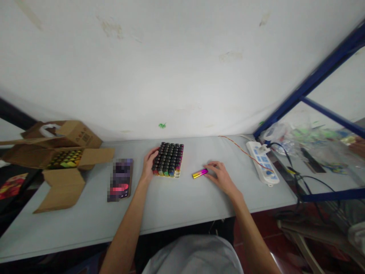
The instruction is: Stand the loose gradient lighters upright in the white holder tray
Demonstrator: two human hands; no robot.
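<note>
A block of upright black-topped sticks (168, 158) with shiny coloured sides stands in a pale tray (177, 175) at the table's middle. My left hand (148, 161) is closed against the left side of this block, its fingertips on the outer row. At the tray's front right corner, bare pale slots show. To the right, my right hand (219, 173) pinches one end of a shiny stick (200, 174), yellow fading to purple, between thumb and fingers. This stick lies nearly flat, just above or on the table; which of the two I cannot tell.
At left, an open cardboard box (61, 152) holds yellow-and-black items, its flaps spread over the table (176, 205). A phone (121, 179) lies beside it. A white power strip (262, 163) with cables sits at right, near a blue metal frame (302, 91) and plastic bags (279, 135).
</note>
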